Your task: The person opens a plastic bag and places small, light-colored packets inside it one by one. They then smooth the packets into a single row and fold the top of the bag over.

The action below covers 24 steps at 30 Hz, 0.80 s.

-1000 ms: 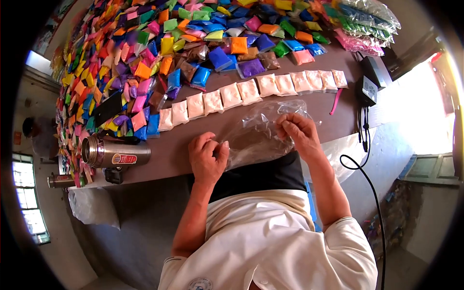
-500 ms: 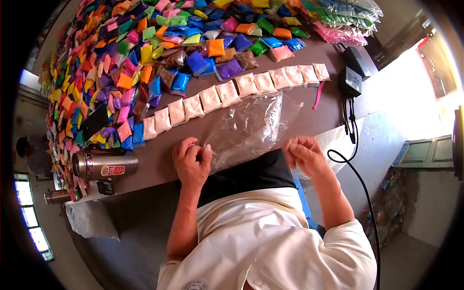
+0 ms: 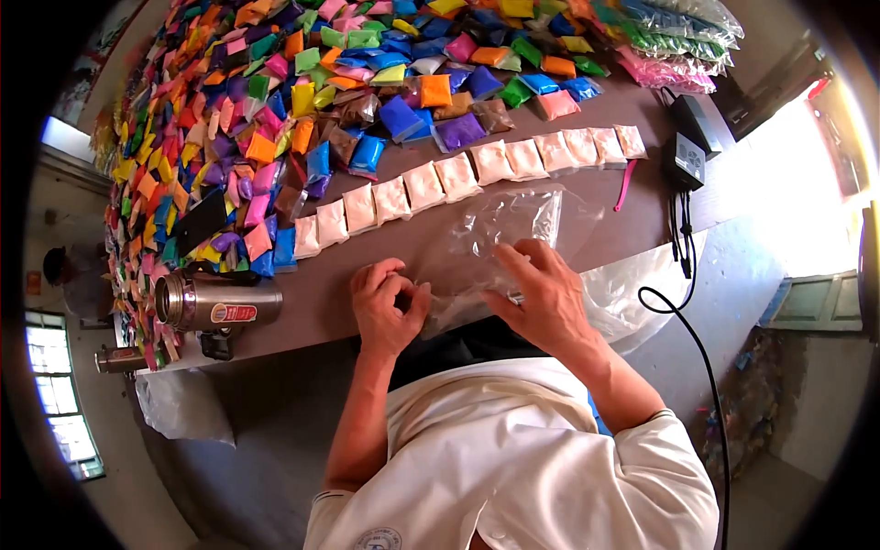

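A clear plastic bag lies spread at the table's front edge, its near side hanging over my lap. My left hand is closed in a pinch at the bag's left corner. Over the bag's right part, my right hand has its thumb and fingers apart, fingertips pointing left across the film. Just beyond the bag, a curved row of pale peach packets runs from left to right.
A large heap of colourful packets covers the far and left table. A steel flask stands at left, near a dark phone. Black boxes with cables sit at right, below stacked bags. Another person is far left.
My right hand has moved left from beside the bag to over it, its fingers spreading. My left hand keeps its pinch at the bag's corner. The whole view has shifted slightly.
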### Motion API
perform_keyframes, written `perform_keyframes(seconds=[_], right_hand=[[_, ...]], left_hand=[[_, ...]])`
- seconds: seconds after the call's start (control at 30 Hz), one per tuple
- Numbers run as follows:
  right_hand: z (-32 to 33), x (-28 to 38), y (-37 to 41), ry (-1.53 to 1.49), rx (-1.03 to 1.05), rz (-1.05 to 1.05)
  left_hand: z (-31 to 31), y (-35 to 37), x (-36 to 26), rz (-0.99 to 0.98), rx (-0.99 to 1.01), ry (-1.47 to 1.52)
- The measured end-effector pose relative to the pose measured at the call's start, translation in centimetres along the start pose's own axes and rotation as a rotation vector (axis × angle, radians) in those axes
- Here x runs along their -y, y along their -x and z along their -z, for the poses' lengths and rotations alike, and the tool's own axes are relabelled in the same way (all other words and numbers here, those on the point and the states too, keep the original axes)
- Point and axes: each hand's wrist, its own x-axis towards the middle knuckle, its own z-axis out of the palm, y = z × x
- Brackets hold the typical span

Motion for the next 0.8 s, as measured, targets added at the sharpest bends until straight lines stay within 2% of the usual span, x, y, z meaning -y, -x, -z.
perform_keyframes(seconds=[0.07,0.13,0.37,0.43,0.57,0.8], right_hand=[[-1.5,-0.8,0.8,0.072,0.134,-0.077],[-2.1,-1.3,1.7,0.068,0.161,-0.068],[-3.4,-2.1,4.2,0.006,0.089,0.055],[-3.7,-1.9,4.7,-0.001,0.060,0.071],[-4.6,-1.9,5.5,-0.063,-0.002,0.071],[-3.9,-2.0,5.5,-0.079,0.026,0.107]], left_hand=[[-0.1,-0.2,0.0,-0.004,-0.002,0.016],[-0.1,0.1,0.1,-0.001,-0.002,0.025],[0.1,0.0,0.4,0.033,0.014,0.096],[0.4,-0.3,0.4,0.126,0.043,0.196],[0.0,-0.5,-0.3,0.162,0.071,0.206],[0.6,-0.9,-0.5,0.264,0.258,0.352]])
